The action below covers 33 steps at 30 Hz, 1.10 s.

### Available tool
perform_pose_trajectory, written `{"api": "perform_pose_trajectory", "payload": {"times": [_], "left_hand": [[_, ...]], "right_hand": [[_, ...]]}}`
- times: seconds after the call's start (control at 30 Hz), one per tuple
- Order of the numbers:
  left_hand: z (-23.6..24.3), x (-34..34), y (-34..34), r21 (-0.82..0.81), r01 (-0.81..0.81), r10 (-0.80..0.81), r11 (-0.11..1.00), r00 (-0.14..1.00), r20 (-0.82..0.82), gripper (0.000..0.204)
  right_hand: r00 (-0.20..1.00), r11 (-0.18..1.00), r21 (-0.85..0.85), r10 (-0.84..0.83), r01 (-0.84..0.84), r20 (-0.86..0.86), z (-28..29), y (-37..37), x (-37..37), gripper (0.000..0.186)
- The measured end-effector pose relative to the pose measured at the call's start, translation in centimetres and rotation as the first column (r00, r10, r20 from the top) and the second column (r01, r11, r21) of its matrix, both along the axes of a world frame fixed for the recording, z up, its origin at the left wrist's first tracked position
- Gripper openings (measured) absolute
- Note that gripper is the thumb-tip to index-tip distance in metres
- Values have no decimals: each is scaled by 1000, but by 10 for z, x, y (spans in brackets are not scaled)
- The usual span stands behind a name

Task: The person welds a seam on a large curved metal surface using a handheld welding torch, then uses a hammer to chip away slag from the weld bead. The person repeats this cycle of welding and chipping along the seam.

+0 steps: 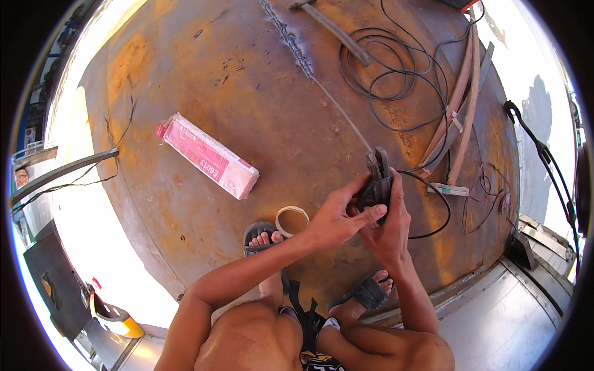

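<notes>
My left hand (pixel 337 216) and my right hand (pixel 390 232) are both closed around a black welding electrode holder (pixel 378 188), held low over the rusty steel plate (pixel 260 142). Its jaws point away from me, and a black cable (pixel 447 201) loops off to its right. From the jaws a thin grey straight line (pixel 342 111) runs up to the end of a rough weld bead (pixel 288 37); I cannot tell whether it is a rod or a seam. My fingers hide part of the holder's body.
A pink and white carton (pixel 209 154) lies left of my hands. Near my sandalled left foot is a pale ring (pixel 292 210). Beyond my hands lie a hammer (pixel 337 32) and coiled black cable (pixel 387 96). Wooden strips (pixel 465 117) lie at right; a dark bar (pixel 62 173) juts in from the left.
</notes>
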<state>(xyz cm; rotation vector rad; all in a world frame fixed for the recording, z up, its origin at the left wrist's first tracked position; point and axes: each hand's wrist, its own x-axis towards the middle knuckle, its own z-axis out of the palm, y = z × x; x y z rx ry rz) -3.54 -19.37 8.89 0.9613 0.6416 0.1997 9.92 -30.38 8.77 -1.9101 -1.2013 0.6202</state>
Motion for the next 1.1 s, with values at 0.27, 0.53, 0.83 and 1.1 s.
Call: {"api": "perform_pose_trajectory", "payload": {"times": [0.27,0.53,0.83,1.1], "left_hand": [[-2,-6,1,24,-28,28,999,999,-32,78],[-2,-7,-4,18,-55,55,998,998,-18,77],[5,-6,-1,-73,-32,38,997,996,82,81],[0,-3,6,105,109,-123,988,982,143,78]], "right_hand": [[1000,998,-47,29,-29,10,4,7,-2,109],[996,998,-11,59,-58,71,3,4,-4,110],[652,931,-221,-362,291,-666,22,13,5,81],[987,998,-63,-42,33,-153,76,6,66,91]]}}
